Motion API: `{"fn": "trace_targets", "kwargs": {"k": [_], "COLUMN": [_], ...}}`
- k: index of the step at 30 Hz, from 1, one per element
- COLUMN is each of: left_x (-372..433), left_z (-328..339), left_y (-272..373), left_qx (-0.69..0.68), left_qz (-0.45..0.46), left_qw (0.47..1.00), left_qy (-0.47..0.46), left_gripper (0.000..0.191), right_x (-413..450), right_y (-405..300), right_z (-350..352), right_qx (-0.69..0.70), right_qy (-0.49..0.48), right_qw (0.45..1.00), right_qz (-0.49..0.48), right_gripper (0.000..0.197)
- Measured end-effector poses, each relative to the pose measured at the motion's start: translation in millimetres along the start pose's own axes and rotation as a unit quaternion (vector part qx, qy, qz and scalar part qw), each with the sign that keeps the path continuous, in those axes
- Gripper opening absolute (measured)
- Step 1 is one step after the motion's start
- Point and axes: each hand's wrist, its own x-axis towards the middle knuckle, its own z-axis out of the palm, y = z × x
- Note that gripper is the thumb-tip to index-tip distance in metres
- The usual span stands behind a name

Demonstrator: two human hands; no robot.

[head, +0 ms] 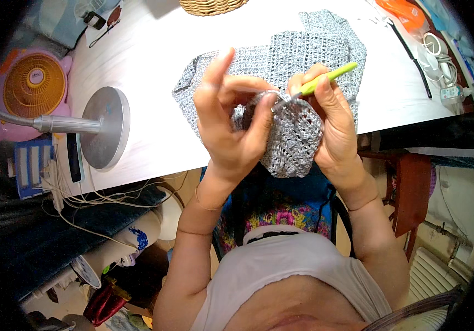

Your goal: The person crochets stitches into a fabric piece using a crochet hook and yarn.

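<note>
My right hand (pixel 336 111) grips a crochet hook (pixel 328 78) by its lime-green handle, and its lower fingers rest against the edge of a grey crocheted piece (pixel 292 142). The metal tip of the hook meets the top edge of that piece. My left hand (pixel 232 111) pinches the same edge between thumb and fingers, its index finger raised. A strand of yarn seems to run near the left fingers, though blur makes it hard to follow. Behind both hands, more grey openwork crochet fabric (pixel 309 51) lies spread on the white table (pixel 154 95).
A lamp with a round silver base (pixel 106 128) stands at the left, near a pink fan heater (pixel 34 82) and a phone (pixel 74 159). White cables (pixel 108 200) hang off the table edge. A wicker basket (pixel 213 6) is at the back; a small bottle (pixel 454 94) sits far right.
</note>
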Motion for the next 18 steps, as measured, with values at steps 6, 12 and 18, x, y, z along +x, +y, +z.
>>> {"fn": "trace_targets", "kwargs": {"k": [6, 12, 18], "left_x": [0.1, 1.0, -3.5], "left_z": [-1.1, -2.4, -2.3], "left_y": [-3.3, -0.3, 11.0], "left_qx": [0.207, 0.231, 0.179], "left_qz": [0.262, 0.282, 0.216], "left_qw": [0.943, 0.931, 0.96], "left_qy": [-0.004, -0.008, -0.017], "left_gripper": [0.06, 0.068, 0.063], "right_x": [-8.0, -16.0, -19.2], "right_y": [-4.5, -9.6, -3.2], "right_z": [-5.5, 4.4, 2.5], "right_qx": [-0.022, -0.001, 0.19], "right_qy": [-0.026, 0.017, 0.089], "right_qw": [0.999, 0.996, 0.962], "right_qz": [0.021, 0.091, 0.174], "right_gripper": [0.019, 0.012, 0.012]}}
